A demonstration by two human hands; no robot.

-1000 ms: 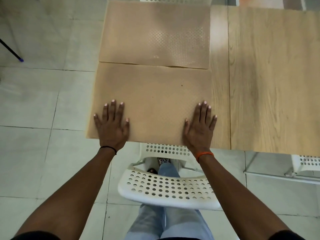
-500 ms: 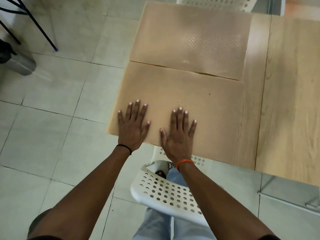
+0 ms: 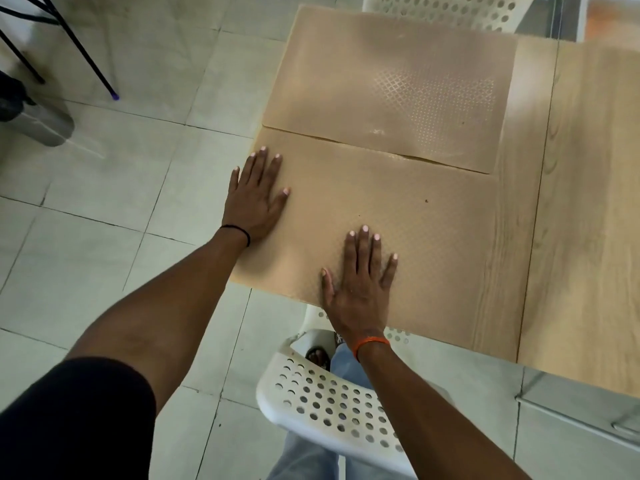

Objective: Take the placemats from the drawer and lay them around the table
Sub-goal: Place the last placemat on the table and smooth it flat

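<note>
The near placemat lay flat at the centre of the frame, on the left end of the wooden table, its left and lower edges running along the table's own edges. Above it, toward the upper middle of the frame, the far placemat lay flat too, the two mats meeting along a thin seam (a slight lift showed near the right end of that seam). Light caught the small diamond pattern on the far one.

Both hands were down on the near mat, fingers spread, palms flat, gripping nothing. The left hand pressed at the mat's left edge, just left of centre frame, a thin black band at the wrist. The right hand pressed at the mat's lower edge, its heel past the table's rim, an orange band at the wrist.

Below the table edge, at lower centre, a white perforated chair sat tucked close, with a jeans-clad leg beside it. Another white chair showed at the top edge. Pale floor tiles filled the left side, with black tripod legs at upper left.
</note>
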